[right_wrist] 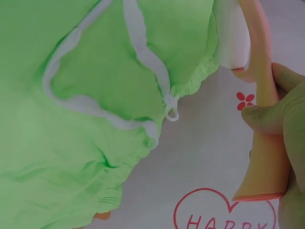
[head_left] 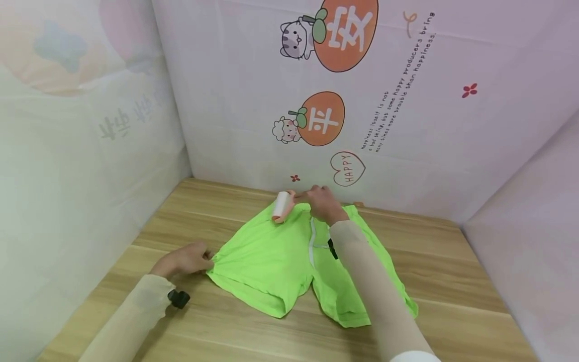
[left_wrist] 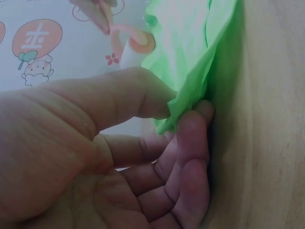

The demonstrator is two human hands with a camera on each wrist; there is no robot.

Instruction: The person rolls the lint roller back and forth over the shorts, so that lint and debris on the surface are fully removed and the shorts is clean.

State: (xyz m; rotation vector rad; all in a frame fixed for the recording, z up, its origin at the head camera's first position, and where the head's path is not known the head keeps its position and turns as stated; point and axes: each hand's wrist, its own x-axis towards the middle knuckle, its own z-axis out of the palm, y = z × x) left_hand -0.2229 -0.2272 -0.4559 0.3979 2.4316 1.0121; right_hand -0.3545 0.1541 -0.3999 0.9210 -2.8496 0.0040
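Observation:
Bright green shorts (head_left: 271, 251) with a white drawstring (right_wrist: 157, 71) lie spread on the wooden table. At the left leg's outer corner, my left hand (head_left: 192, 259) pinches the fabric between thumb and fingers, as the left wrist view shows too. My right hand (head_left: 326, 205), beyond the waistband, grips the pink handle of a lint roller (right_wrist: 267, 157). The white roller head (head_left: 281, 205) rests against the upper left part of the shorts near the waistband.
The wooden table (head_left: 434, 271) meets a printed white back wall (head_left: 253, 100) just behind the waistband. Pale cloth walls stand at the left (head_left: 90, 176) and right (head_left: 534, 226) sides.

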